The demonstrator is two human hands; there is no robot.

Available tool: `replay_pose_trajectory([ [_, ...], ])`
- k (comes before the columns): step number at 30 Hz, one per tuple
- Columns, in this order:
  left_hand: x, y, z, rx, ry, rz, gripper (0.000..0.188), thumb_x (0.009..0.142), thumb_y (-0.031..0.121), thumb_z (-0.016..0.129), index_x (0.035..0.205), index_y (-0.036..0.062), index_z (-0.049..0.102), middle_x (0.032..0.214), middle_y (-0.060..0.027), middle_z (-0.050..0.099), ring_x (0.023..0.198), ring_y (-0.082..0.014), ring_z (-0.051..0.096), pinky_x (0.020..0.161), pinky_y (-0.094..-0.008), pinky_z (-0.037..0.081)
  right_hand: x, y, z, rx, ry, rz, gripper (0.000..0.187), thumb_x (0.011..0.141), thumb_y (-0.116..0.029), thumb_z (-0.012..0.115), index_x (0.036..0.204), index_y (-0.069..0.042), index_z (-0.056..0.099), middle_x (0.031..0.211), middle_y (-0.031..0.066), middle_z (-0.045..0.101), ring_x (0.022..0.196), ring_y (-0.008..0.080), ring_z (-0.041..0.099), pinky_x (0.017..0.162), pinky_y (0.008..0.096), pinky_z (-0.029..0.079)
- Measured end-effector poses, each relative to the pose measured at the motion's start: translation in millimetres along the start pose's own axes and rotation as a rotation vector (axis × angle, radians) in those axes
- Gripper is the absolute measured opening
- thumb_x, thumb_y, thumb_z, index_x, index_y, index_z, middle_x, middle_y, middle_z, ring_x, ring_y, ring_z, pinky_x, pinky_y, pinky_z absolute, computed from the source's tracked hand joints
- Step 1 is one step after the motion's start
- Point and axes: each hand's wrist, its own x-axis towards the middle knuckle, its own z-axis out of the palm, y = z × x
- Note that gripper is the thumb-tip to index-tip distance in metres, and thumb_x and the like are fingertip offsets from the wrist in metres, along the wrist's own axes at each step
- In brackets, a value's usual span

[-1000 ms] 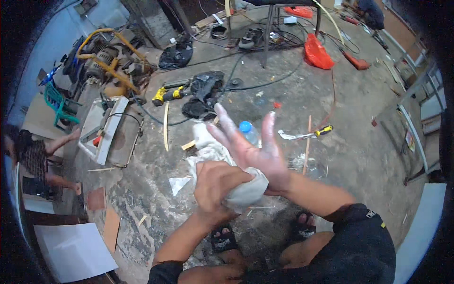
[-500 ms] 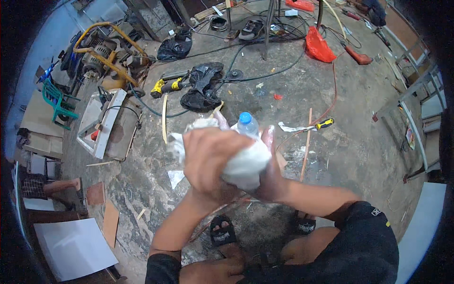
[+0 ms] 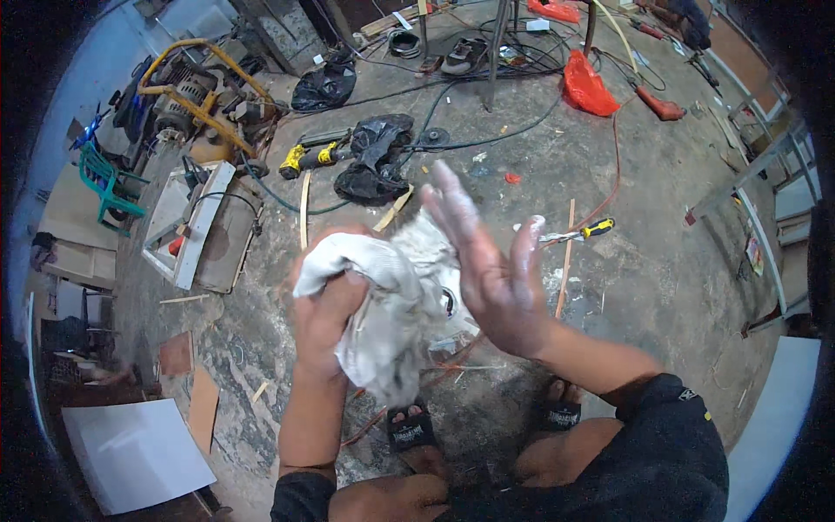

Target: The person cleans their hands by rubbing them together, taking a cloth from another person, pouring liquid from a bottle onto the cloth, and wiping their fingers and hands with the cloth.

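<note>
A crumpled white cloth (image 3: 383,304), knitted-looking at its upper edge, hangs from my left hand (image 3: 326,317), whose thumb and fingers are closed on it. Just right of the cloth is my right hand (image 3: 496,283), palm turned inward, fingers stretched up and thumb apart. White residue coats its fingertips and thumb. Behind the hands, part of a white item with a dark round mark (image 3: 449,303) shows on the floor; what it is I cannot make out.
Beyond my hands lie a yellow-and-black power tool (image 3: 309,158), black plastic bags (image 3: 374,161), a red bag (image 3: 587,85) and a yellow-handled screwdriver (image 3: 598,228). Cables cross the concrete floor. An engine-driven machine (image 3: 187,100) stands far left, a metal frame (image 3: 739,183) far right.
My hands have come apart: the right has let go of the cloth and opened, while the left keeps it. The blue-capped bottle seen before is now hidden.
</note>
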Motion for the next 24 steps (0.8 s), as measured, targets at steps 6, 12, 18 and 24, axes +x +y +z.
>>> replay_pose_trajectory([
  [6,-7.4,-10.3,-3.9,-0.591,-0.094,-0.262,0.049,0.083,0.031,0.064,0.117,-0.0008,0.049,0.104,-0.0161,0.056,0.093,-0.0227,0.055,0.083,-0.0333,0.045,-6.8,-14.7,-6.3,-0.691,-0.030,-0.261,0.091,0.082,-0.064,0.046,0.147,-0.005,0.022,0.153,0.0210,0.017,0.141,0.0372,0.014,0.113,0.0479,0.006],
  [12,-29.7,-43.7,-11.8,-0.684,-0.116,-0.525,0.051,0.083,0.033,0.064,0.119,-0.0011,0.049,0.108,-0.0160,0.057,0.097,-0.0231,0.057,0.086,-0.0335,0.045,-6.5,-26.0,3.0,-1.077,-0.064,-0.236,0.109,0.061,-0.066,0.073,0.149,-0.023,0.024,0.152,0.0244,0.013,0.136,0.0509,0.013,0.104,0.0652,0.006],
  [18,-39.3,-45.5,-20.9,-0.564,-0.157,-0.656,0.047,0.081,0.026,0.065,0.115,-0.0016,0.051,0.107,-0.0148,0.060,0.096,-0.0228,0.060,0.083,-0.0329,0.049,9.2,-19.3,-14.6,-0.888,0.067,-0.347,0.092,0.069,-0.054,0.075,0.141,-0.012,0.037,0.142,0.0231,0.034,0.131,0.0406,0.032,0.107,0.0503,0.021],
  [24,-52.4,-19.3,-53.1,-0.405,0.139,-0.590,0.034,0.080,0.013,0.062,0.110,-0.0018,0.055,0.097,-0.0131,0.063,0.086,-0.0219,0.063,0.076,-0.0324,0.054,26.4,-0.7,-72.3,-0.903,0.372,-0.310,0.050,0.080,-0.032,0.071,0.119,-0.003,0.056,0.109,0.0187,0.059,0.105,0.0297,0.057,0.094,0.0370,0.041],
])
